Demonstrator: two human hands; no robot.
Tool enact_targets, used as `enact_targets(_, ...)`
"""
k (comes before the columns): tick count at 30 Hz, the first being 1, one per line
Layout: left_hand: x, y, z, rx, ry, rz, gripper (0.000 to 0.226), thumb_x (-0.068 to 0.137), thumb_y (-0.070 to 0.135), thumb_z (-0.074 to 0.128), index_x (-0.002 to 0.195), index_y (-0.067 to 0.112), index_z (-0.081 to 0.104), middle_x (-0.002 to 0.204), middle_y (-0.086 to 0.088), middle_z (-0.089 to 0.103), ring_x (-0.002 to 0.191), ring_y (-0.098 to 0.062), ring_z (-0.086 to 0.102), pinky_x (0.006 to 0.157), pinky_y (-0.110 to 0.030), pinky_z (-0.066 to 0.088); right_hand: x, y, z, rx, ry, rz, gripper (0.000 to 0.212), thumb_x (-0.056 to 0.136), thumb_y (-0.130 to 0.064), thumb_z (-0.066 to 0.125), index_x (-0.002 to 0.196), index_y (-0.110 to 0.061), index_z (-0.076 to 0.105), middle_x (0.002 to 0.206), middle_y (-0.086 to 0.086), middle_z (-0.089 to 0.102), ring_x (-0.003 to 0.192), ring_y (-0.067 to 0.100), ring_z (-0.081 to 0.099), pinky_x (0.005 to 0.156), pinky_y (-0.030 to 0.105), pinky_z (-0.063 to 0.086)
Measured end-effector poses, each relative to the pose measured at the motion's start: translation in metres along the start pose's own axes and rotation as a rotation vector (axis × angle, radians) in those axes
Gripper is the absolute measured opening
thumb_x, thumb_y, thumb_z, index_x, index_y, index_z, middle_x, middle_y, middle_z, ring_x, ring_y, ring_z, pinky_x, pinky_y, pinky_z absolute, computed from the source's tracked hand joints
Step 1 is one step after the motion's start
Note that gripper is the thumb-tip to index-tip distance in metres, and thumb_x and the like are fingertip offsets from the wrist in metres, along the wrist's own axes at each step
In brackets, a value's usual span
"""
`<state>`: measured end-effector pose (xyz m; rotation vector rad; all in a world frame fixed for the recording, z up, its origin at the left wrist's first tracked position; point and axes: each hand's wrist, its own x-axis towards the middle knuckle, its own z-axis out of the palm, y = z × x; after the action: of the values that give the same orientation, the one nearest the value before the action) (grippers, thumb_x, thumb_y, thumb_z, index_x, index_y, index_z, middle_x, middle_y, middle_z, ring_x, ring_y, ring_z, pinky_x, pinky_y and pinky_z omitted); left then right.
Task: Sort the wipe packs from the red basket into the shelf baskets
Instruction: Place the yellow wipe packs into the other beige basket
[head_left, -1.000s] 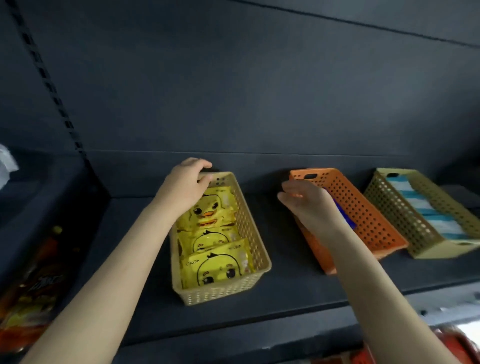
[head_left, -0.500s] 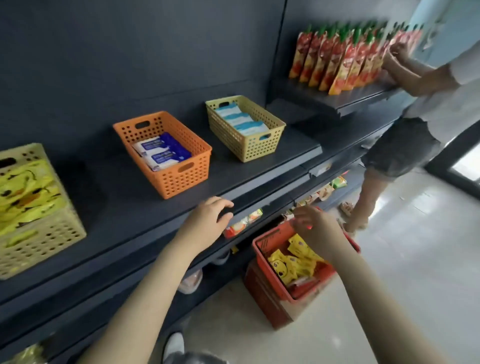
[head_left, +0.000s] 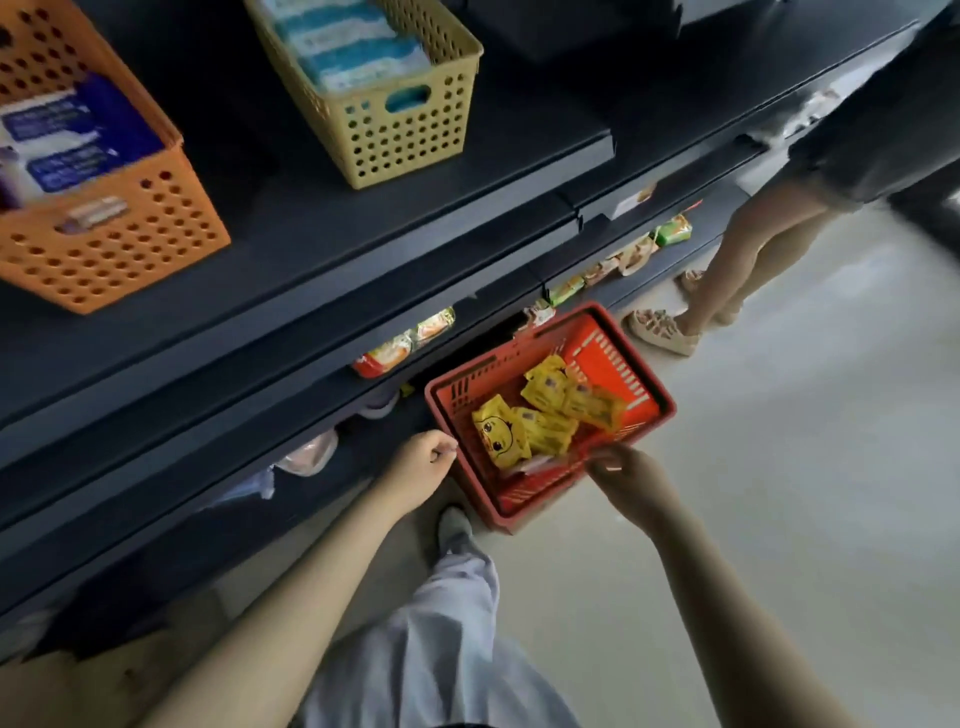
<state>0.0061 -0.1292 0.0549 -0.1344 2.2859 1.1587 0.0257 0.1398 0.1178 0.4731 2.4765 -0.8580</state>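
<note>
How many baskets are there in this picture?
3. An orange basket at the shelf's left, a tan basket right of it, and the red basket low down in front. More may lie outside the view.

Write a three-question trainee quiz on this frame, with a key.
1. True or false: the yellow packs lie in the orange basket.
2. Which hand reaches over the red basket? A left, B right, C both.
3. Fill in: the striped packs in the tan basket are white and ___.
Key: 1 false, they lie in the red basket; 2 B, the right hand; 3 blue.
</note>
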Motion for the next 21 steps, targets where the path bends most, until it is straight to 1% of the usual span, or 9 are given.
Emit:
enact_targets(3, 0.047, -0.002, 0.025, -0.033, -0.012, -0.086, 0.025, 0.098, 0.016, 0.051, 0.119, 0.008, 0.062, 0.121, -0.007, 0.064, 0.114, -0.020, 0.059, 0.092, -0.024, 0.044, 0.056, 0.019, 0.004, -0.007, -0.067, 0.018, 0.021, 0.091, -0.013, 0.060, 0.109, -0.008, 0.069, 0.109, 0.007, 0.071, 0.098, 0.021, 0.064, 0.077, 0.024, 0.041)
enact_targets(6, 0.104, -0.006, 0.053, -0.034, -0.031, -0.156, 0.028, 0.097, 0.016, 0.052, 0.122, 0.005, 0.059, 0.124, -0.010, 0.062, 0.116, -0.023, 0.058, 0.093, -0.025, 0.043, 0.120, 0.043, 0.017, 0.010, -0.132, 0.048, 0.023, 0.091, -0.009, 0.057, 0.111, -0.005, 0.068, 0.108, 0.006, 0.069, 0.090, 0.014, 0.057, 0.076, 0.022, 0.040)
enact_targets(8, 0.148, -0.011, 0.076, -0.029, -0.053, -0.203, 0.030, 0.098, 0.019, 0.052, 0.125, 0.006, 0.056, 0.128, -0.010, 0.060, 0.118, -0.023, 0.056, 0.096, -0.029, 0.043, 0.165, 0.065, 0.033, -0.005, -0.164, 0.084, 0.022, 0.091, -0.010, 0.057, 0.110, -0.007, 0.067, 0.105, 0.004, 0.067, 0.094, 0.017, 0.060, 0.075, 0.022, 0.039)
enact_targets(11, 0.214, -0.028, 0.111, -0.017, -0.048, -0.253, 0.037, 0.097, 0.021, 0.053, 0.131, 0.009, 0.051, 0.135, -0.009, 0.055, 0.125, -0.025, 0.052, 0.103, -0.033, 0.041, 0.237, 0.098, 0.070, -0.007, -0.170, 0.153, 0.032, 0.093, -0.021, 0.058, 0.121, -0.006, 0.062, 0.119, 0.011, 0.065, 0.108, 0.030, 0.061, 0.086, 0.030, 0.046)
enact_targets(12, 0.234, -0.036, 0.122, -0.006, -0.041, -0.271, 0.040, 0.097, 0.022, 0.054, 0.134, 0.009, 0.049, 0.137, -0.009, 0.054, 0.127, -0.026, 0.050, 0.104, -0.033, 0.040, 0.259, 0.108, 0.084, -0.007, -0.172, 0.189, 0.038, 0.094, -0.026, 0.058, 0.126, -0.005, 0.058, 0.124, 0.013, 0.063, 0.112, 0.032, 0.059, 0.090, 0.034, 0.047)
enact_targets(14, 0.268, -0.051, 0.143, 0.018, -0.034, -0.297, 0.045, 0.096, 0.022, 0.056, 0.138, 0.009, 0.045, 0.139, -0.009, 0.052, 0.128, -0.025, 0.048, 0.101, -0.027, 0.036, 0.294, 0.126, 0.111, 0.020, -0.197, 0.286, 0.050, 0.094, -0.033, 0.058, 0.133, -0.003, 0.050, 0.132, 0.017, 0.057, 0.118, 0.035, 0.054, 0.095, 0.039, 0.045)
enact_targets(16, 0.294, -0.065, 0.160, 0.002, -0.032, -0.340, 0.050, 0.095, 0.020, 0.058, 0.141, 0.010, 0.041, 0.140, -0.009, 0.050, 0.127, -0.023, 0.048, 0.096, -0.020, 0.033, 0.317, 0.143, 0.134, 0.108, -0.225, 0.396, 0.052, 0.093, -0.035, 0.059, 0.134, -0.004, 0.048, 0.133, 0.016, 0.056, 0.118, 0.034, 0.054, 0.095, 0.040, 0.046)
enact_targets(17, 0.304, -0.071, 0.168, -0.016, -0.035, -0.361, 0.053, 0.095, 0.021, 0.059, 0.143, 0.010, 0.038, 0.142, -0.009, 0.049, 0.128, -0.023, 0.047, 0.098, -0.020, 0.033, 0.325, 0.150, 0.144, 0.157, -0.234, 0.445, 0.051, 0.092, -0.035, 0.061, 0.132, -0.006, 0.050, 0.130, 0.016, 0.058, 0.116, 0.033, 0.056, 0.095, 0.039, 0.048)
enact_targets(21, 0.324, -0.090, 0.185, 0.018, -0.066, -0.375, 0.066, 0.093, 0.026, 0.062, 0.149, 0.013, 0.031, 0.150, -0.009, 0.040, 0.137, -0.024, 0.038, 0.112, -0.032, 0.030, 0.343, 0.164, 0.167, 0.283, -0.236, 0.534, 0.052, 0.088, -0.033, 0.066, 0.132, -0.009, 0.051, 0.128, 0.011, 0.058, 0.117, 0.031, 0.056, 0.100, 0.042, 0.048)
